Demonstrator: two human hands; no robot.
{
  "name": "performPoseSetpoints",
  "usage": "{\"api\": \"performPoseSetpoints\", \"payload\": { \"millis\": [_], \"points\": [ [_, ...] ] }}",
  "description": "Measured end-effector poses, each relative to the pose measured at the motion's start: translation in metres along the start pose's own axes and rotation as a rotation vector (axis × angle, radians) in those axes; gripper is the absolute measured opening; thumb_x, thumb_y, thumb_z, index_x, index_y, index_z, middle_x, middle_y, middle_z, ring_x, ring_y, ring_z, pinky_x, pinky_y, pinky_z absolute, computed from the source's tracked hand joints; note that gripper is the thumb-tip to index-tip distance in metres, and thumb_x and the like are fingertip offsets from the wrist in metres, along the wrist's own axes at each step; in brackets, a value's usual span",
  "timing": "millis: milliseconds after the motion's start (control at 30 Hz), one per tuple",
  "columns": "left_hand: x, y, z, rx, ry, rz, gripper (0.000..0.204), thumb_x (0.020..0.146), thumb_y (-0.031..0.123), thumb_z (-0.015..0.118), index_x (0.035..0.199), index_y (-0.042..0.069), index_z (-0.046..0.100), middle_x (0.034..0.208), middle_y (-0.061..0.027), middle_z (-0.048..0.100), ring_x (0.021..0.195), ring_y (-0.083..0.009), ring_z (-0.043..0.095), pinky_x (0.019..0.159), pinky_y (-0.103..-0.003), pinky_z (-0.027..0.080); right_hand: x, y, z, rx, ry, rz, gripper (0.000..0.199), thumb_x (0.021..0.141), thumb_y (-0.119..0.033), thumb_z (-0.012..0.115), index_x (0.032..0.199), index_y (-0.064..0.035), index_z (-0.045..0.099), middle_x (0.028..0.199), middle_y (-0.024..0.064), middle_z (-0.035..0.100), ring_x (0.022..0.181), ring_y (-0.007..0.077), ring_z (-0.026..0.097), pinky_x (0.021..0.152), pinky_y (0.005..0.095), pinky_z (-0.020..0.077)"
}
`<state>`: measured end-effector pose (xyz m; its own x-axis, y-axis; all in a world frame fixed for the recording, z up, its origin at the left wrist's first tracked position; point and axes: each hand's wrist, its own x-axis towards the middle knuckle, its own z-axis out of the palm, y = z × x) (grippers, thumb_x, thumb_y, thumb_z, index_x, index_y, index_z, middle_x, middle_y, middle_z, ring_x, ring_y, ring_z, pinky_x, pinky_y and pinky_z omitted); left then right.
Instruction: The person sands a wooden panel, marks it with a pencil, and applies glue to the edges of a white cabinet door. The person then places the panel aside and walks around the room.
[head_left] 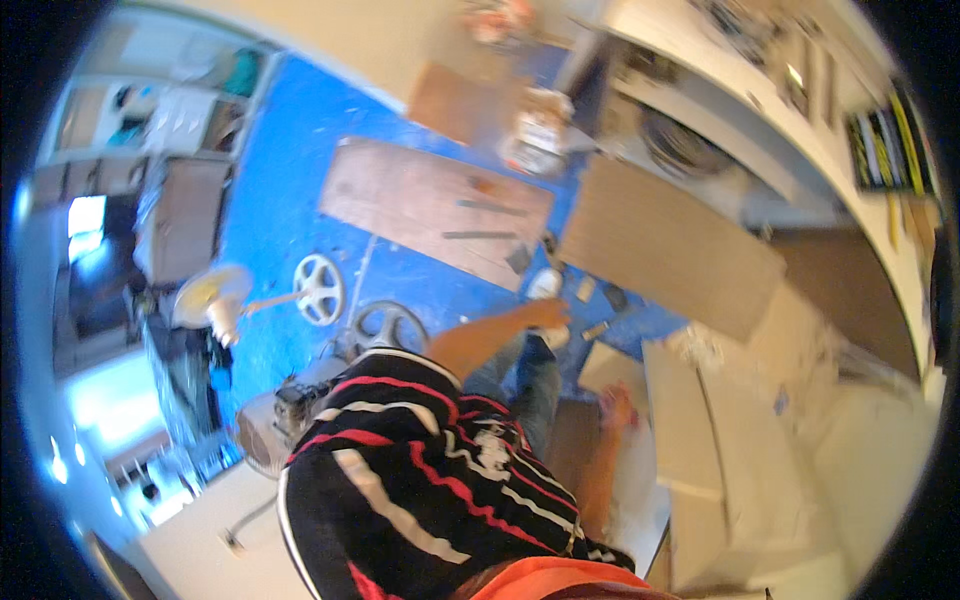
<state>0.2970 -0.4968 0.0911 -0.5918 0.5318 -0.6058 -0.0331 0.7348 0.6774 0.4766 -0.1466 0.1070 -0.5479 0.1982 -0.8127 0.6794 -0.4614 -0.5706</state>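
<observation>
My left hand (546,316) reaches out over the blue floor, close to my jeans (540,385) and a white shape that may be a shoe (545,284). Its fingers are blurred, and nothing in it can be made out. My right hand (618,406) hangs lower, near a light brown board piece (612,368) and a tall pale panel (680,420). A reddish patch shows at its fingers, too smeared to name. Small scraps (595,330) and a dark flat piece (615,297) lie on the floor between the hands.
A pinkish board (400,205) with dark strips lies on the blue floor (290,150). Beside it is a brown board (670,245). Spoked wheels (319,290) and a fan-like machine (265,435) stand at left. A workbench with a shelf (700,105) curves along the right.
</observation>
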Motion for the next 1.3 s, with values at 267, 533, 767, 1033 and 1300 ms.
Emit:
{"api": "performPoseSetpoints", "payload": {
  "millis": [267,533,767,1033,1300],
  "points": [
    [0.009,0.027,-0.055,-0.13,0.196,0.029,0.05,0.09,0.045,0.059,0.117,0.003,0.064,0.113,-0.0228,0.068,0.103,-0.042,0.066,0.087,-0.055,0.052,0.039,-0.09,0.088,-0.392,0.065,0.096,0.038,0.099,-0.039,0.06,0.128,-0.0152,0.059,0.109,0.008,0.067,0.093,0.0217,0.068,0.074,0.0368,0.056],
    [0.003,-0.054,-0.094,0.076,0.213,0.055,0.043,0.092,0.04,0.056,0.116,0.006,0.066,0.111,-0.0207,0.069,0.105,-0.0425,0.065,0.09,-0.055,0.051,0.054,-0.112,0.171,-0.443,-0.076,0.121,0.035,0.096,-0.035,0.065,0.124,-0.0162,0.058,0.102,0.0062,0.067,0.075,0.0188,0.067,0.058,0.0305,0.0545],
    [-0.064,-0.04,-0.133,-0.145,0.304,-0.278,0.038,0.091,0.036,0.055,0.107,0.003,0.066,0.107,-0.0255,0.069,0.102,-0.0433,0.066,0.088,-0.055,0.052,0.065,-0.139,0.2,-0.557,-0.173,0.15,0.041,0.095,-0.037,0.066,0.128,-0.0155,0.056,0.104,0.0063,0.067,0.086,0.0198,0.067,0.071,0.0358,0.0529],
    [-0.018,-0.013,-0.097,-0.252,0.355,-0.113,0.04,0.093,0.039,0.054,0.105,0.003,0.067,0.102,-0.0243,0.07,0.095,-0.0422,0.067,0.081,-0.056,0.053,0.076,-0.182,0.167,-0.632,-0.136,0.083,0.044,0.097,-0.039,0.062,0.134,-0.0164,0.054,0.118,0.0102,0.064,0.1,0.0255,0.064,0.085,0.0419,0.0518],
    [0.093,-0.017,-0.072,-0.15,0.513,-0.125,0.037,0.091,0.037,0.055,0.1,0.003,0.066,0.094,-0.0229,0.069,0.082,-0.043,0.067,0.073,-0.056,0.054,0.137,-0.25,0.073,-0.701,0.07,0.117,0.042,0.099,-0.029,0.059,0.137,-0.0118,0.053,0.113,0.0111,0.066,0.101,0.0305,0.068,0.081,0.0436,0.0547]
  ]
}}
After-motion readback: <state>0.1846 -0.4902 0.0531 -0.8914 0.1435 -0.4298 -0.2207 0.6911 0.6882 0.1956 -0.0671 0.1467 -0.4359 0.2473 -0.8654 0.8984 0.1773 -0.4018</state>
